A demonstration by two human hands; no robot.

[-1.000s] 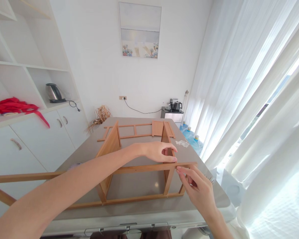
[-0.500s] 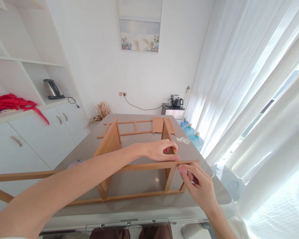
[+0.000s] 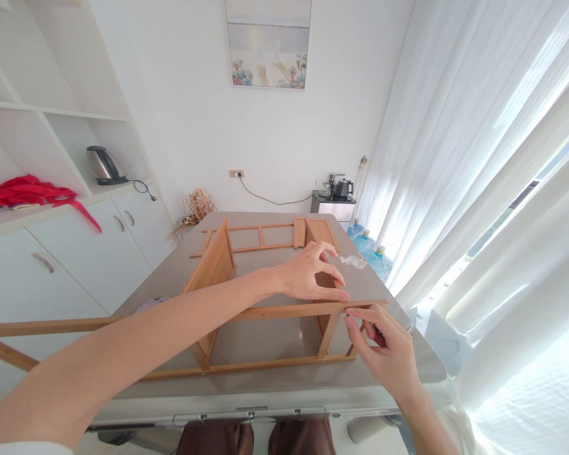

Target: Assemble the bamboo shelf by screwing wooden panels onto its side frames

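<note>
A wooden shelf frame (image 3: pixel 284 310) rests on its side at the near edge of the table, its boards standing up from the rails. My left hand (image 3: pixel 310 273) reaches across from the left above the frame's right end. Its fingers are spread, and the thumb lies at the upper rail beside the right shelf board (image 3: pixel 322 270). Just below that rail, my right hand (image 3: pixel 386 344) is closed in a pinch near the joint of the short crosspiece (image 3: pixel 329 333). Something small and dark shows at its fingertips, too small to name.
A second wooden ladder-like frame (image 3: pixel 246 237) lies flat on the far part of the grey table (image 3: pixel 270 268). Crumpled clear plastic (image 3: pixel 353 261) is at the table's right side. White curtains (image 3: pixel 436 158) hang along the right. A kettle (image 3: pixel 103 165) stands on the left shelf.
My left hand's fingers have lifted and spread away from the right board, while its thumb stays at the rail. My right hand has opened its pinch slightly at the joint. The view has shifted a little.
</note>
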